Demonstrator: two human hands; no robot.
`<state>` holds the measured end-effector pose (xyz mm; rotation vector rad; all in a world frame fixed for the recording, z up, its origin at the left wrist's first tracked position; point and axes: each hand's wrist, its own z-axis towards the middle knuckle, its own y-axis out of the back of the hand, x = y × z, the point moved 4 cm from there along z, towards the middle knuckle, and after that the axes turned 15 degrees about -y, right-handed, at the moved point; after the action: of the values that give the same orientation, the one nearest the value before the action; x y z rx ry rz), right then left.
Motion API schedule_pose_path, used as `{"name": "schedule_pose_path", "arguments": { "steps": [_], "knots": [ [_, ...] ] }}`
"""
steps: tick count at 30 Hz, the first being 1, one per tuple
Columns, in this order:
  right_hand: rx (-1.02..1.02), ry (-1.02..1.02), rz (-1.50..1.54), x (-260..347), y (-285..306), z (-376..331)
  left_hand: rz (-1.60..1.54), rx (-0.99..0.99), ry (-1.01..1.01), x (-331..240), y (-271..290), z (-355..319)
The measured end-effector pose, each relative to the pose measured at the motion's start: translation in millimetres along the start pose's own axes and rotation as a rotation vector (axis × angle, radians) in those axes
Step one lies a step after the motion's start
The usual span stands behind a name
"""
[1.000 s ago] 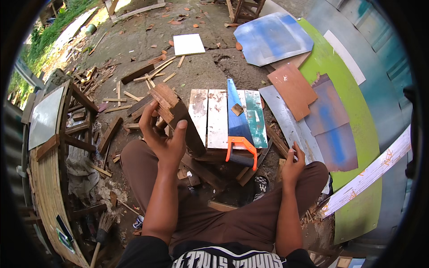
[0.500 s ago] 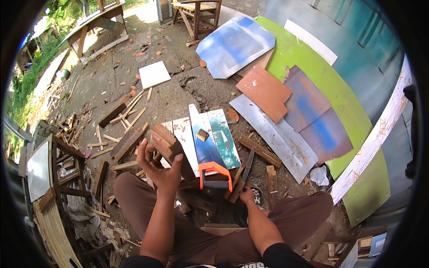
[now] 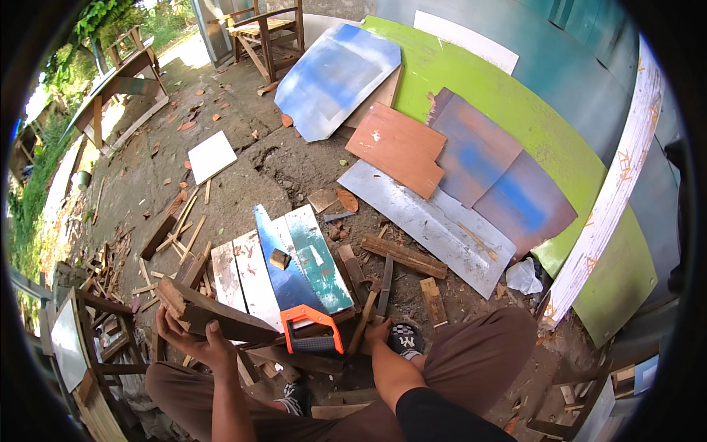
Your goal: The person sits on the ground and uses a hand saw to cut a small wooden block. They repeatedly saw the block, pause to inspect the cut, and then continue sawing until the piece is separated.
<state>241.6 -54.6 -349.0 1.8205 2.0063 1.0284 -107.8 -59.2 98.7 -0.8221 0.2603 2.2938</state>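
My left hand (image 3: 197, 340) is wrapped round the near-left end of a thick dark brown wooden block (image 3: 228, 313). The block slants down to the right, against the near edge of the painted boards. A handsaw (image 3: 313, 340) with an orange-and-black handle lies on those boards (image 3: 318, 254), its blade pointing away from me. On the blade rests a small wood offcut (image 3: 280, 258). Low beside my shoe, my right hand (image 3: 378, 335) has its fingers closed at the lower end of a dark flat strip (image 3: 385, 287) and a wooden slat (image 3: 360, 323). What it grips is hidden.
Loose wood sticks (image 3: 180, 236) lie on the ground to the left, near a small wooden frame (image 3: 110, 309). Metal and painted sheets (image 3: 434, 228) spread to the right, beside a long white plank (image 3: 600, 199). A wooden chair (image 3: 269, 37) stands at the back.
My left hand has lowered the wooden block and swung it flatter, toward the left. The view has shifted to the right. My right hand stays beside the dark strip.
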Motion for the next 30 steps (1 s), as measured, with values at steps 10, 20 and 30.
{"name": "schedule_pose_path", "arguments": {
  "steps": [10, 20, 30],
  "knots": [
    [-0.147, 0.031, 0.031, 13.0, 3.9, -18.2, 0.079, 0.015, -0.029, 2.0, -2.2, -1.8],
    [0.039, -0.043, 0.301, 34.3, 64.8, -22.8, -0.11, 0.017, 0.069, 10.1, -3.9, -8.0],
    [0.305, 1.17, 0.62, 196.5, 215.8, -271.8, -0.03, 0.319, 0.155, 2.1, -15.4, -9.8]
  ]
}}
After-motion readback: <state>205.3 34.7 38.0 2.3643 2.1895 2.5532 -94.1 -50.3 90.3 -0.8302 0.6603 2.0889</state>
